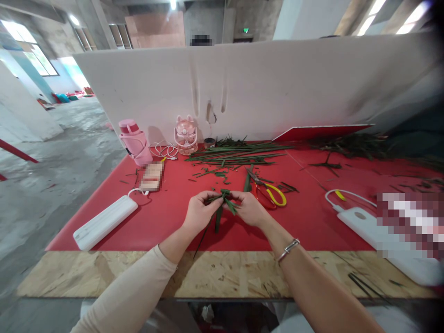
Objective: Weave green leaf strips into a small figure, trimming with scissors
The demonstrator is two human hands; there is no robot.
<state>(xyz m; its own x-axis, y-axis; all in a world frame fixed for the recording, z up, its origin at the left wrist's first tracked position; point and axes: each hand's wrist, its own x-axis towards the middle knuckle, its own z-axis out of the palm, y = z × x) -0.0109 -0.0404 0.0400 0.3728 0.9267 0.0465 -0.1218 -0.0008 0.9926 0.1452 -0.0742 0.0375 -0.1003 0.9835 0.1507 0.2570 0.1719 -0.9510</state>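
While pinching a small folded bundle of dark-green leafy strips (225, 192) between the nearly closed fingertips of left hand (203, 210) and right hand (249, 209), holds it above the red-covered worktop (156, 231), just left of the red-and-yellow-handled metal scissors (257, 181).

I have my left arm (126, 286) and right arm (322, 282) stretched forward from the bottom of my view, slanting inward so the hands come close together. My left hand (204, 210) pinches between thumb and index finger, its fingertips pointing toward the right. My right hand (248, 208) faces it, fingers bent inward in a similar grip; its thumb I can't make out clearly. The right forearm is bare.
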